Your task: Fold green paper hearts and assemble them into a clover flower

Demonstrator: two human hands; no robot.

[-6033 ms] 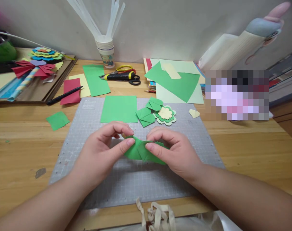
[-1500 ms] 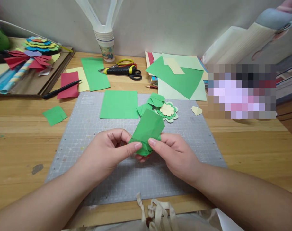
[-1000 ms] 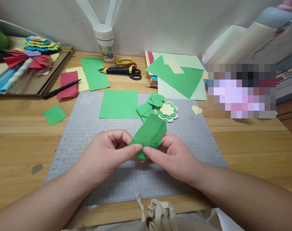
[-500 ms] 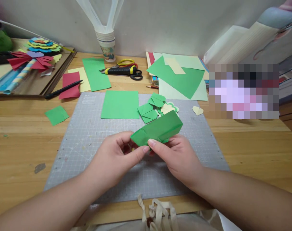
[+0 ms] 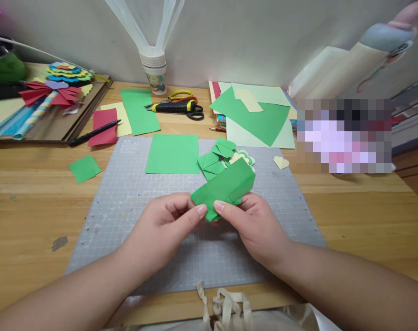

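Note:
A folded piece of dark green paper [image 5: 225, 186] is held just above the grey cutting mat [image 5: 133, 216]. My left hand [image 5: 163, 227] pinches its lower left corner between thumb and fingers. My right hand [image 5: 255, 225] pinches the lower edge right beside it, and the two thumbs almost touch. The paper's free end points up and to the right. Behind it on the mat lie folded green heart shapes [image 5: 214, 161] and a green and cream paper flower [image 5: 243, 157], which the held paper partly covers.
A flat light green square [image 5: 173, 154] lies on the mat. Behind it are scissors [image 5: 181, 106], green and pale paper sheets [image 5: 260, 119], a cup of plastic strips [image 5: 155, 76], a black pen [image 5: 93, 133] on red paper, and a small cream heart [image 5: 280, 162]. Paper crafts sit on cardboard [image 5: 53, 92] at the left.
The folded green paper was lifted off the mat, and its free end swung up, out to the right, then back in a little. Both hands kept their pinch throughout.

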